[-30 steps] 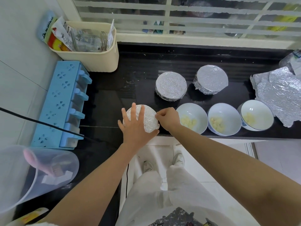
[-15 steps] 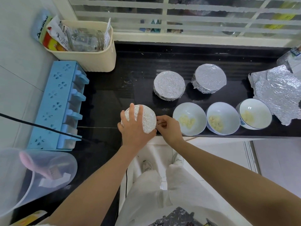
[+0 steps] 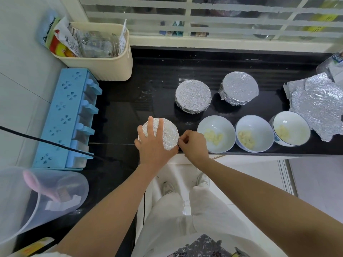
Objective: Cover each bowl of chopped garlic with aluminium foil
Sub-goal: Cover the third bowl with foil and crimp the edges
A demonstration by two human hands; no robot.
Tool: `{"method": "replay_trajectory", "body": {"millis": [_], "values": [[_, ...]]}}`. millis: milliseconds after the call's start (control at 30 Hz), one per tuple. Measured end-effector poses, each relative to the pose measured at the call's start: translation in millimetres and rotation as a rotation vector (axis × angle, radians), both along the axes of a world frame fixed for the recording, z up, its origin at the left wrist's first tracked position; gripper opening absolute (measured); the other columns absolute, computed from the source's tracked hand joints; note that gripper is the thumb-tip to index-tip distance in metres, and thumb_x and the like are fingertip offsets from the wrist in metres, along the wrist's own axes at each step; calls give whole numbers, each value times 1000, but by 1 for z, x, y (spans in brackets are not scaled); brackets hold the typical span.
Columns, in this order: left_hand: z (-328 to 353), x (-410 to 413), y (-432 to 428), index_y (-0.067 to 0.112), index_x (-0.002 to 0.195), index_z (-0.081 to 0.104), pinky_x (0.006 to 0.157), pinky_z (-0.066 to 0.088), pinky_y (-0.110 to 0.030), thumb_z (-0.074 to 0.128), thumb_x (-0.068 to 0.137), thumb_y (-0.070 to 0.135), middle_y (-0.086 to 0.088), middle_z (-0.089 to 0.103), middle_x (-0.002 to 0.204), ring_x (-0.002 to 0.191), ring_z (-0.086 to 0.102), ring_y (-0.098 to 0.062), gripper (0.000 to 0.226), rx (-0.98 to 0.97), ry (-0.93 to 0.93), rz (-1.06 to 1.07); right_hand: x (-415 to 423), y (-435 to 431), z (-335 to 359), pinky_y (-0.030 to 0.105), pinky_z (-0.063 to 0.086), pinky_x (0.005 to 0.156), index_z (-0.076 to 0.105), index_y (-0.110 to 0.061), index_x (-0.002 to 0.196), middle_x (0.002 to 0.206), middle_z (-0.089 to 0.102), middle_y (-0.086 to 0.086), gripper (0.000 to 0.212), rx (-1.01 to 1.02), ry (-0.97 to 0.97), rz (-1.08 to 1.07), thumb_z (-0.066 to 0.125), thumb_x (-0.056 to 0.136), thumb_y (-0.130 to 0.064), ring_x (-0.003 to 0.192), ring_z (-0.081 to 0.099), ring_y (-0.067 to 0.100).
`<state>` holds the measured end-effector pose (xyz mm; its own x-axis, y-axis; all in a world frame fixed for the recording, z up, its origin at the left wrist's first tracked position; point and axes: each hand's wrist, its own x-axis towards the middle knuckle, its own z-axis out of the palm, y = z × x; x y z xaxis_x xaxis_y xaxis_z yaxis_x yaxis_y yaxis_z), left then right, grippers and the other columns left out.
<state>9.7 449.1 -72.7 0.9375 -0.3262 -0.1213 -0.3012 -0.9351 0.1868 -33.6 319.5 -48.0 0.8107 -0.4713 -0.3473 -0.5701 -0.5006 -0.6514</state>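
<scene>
Under the flat fingers of the left hand (image 3: 154, 146) sits a foil-covered bowl (image 3: 169, 135); beside them the right hand (image 3: 194, 143) pinches its foil edge.

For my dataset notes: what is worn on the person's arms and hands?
Both forearms are bare as far as the picture shows. The left hand and the right hand carry no gloves, and no ring, watch or bracelet is visible. Some white cloth at the left elbow may be a sleeve.
</scene>
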Motion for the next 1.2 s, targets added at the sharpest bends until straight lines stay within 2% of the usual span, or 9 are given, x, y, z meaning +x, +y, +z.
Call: {"method": "replay_trajectory", "body": {"millis": [167, 267, 367, 467, 567, 733, 933, 1033, 1200], "values": [[0, 0, 0, 26, 154, 23, 99, 38, -62, 60, 69, 78, -10, 14, 162, 140, 24, -43, 106, -6, 2, -13, -2, 6, 2, 37, 58, 69, 68, -10, 76, 73, 67, 0, 14, 53, -30, -20, 58, 81, -2, 70, 65, 20], [2, 1, 0, 26, 154, 22, 100, 36, -62, 58, 70, 79, -10, 12, 162, 140, 22, -43, 106, -1, 9, -18, -9, 7, 5, 35, 57, 71, 74, -10, 78, 80, 72, 5, 19, 72, -58, 4, 57, 84, -2, 74, 66, 23], [2, 0, 0, 26, 154, 22, 101, 36, -62, 57, 71, 80, -10, 12, 162, 140, 22, -42, 105, -7, 13, -16, -13, 8, 4, 39, 58, 67, 72, -11, 66, 70, 71, 7, 26, 114, -66, 21, 55, 85, -10, 70, 67, 24], [0, 1, 0, 26, 154, 23, 100, 36, -62, 52, 73, 82, -10, 13, 162, 140, 23, -43, 103, -2, -3, -21, -12, 9, -2, 40, 59, 75, 75, -11, 71, 76, 74, 3, 24, 253, -39, -104, 60, 88, -18, 73, 70, 21], [-1, 2, 1, 27, 154, 22, 100, 36, -62, 50, 73, 82, -9, 12, 163, 140, 22, -43, 102, -8, 15, -13, -9, 12, -6, 41, 58, 81, 78, -13, 81, 83, 75, 2, 14, 358, -37, -253, 64, 85, -15, 79, 71, 20], [10, 1, -1, 28, 156, 14, 102, 35, -61, 51, 69, 87, -7, 5, 163, 141, 18, -41, 111, -25, 103, 54, 5, 12, 4, 32, 57, 74, 76, -13, 82, 83, 73, 1, 15, 287, -19, -280, 61, 86, -11, 79, 67, 19], [20, -2, 6, 27, 156, 13, 108, 23, -63, 43, 65, 93, -8, 11, 161, 143, 18, -42, 116, 34, 72, 151, 34, -3, 10, 24, 43, 57, 70, -11, 70, 82, 73, 7, 21, 91, 49, -65, 56, 85, -8, 73, 61, 23], [16, 4, 10, 28, 156, 14, 111, 20, -64, 50, 66, 88, -7, 7, 164, 147, 8, -42, 114, -41, 51, 37, 41, -10, 10, 28, 49, 69, 75, -10, 84, 87, 74, 5, 20, 55, 59, 18, 55, 87, -9, 83, 65, 24], [14, 24, 3, 36, 156, 4, 111, 13, -69, 60, 64, 84, 5, -3, 165, 150, -4, -36, 118, 8, 99, -241, 44, -14, 9, 26, 44, 67, 75, -15, 93, 88, 72, 2, 18, -4, 58, 93, 57, 92, -14, 77, 61, 17]]}}
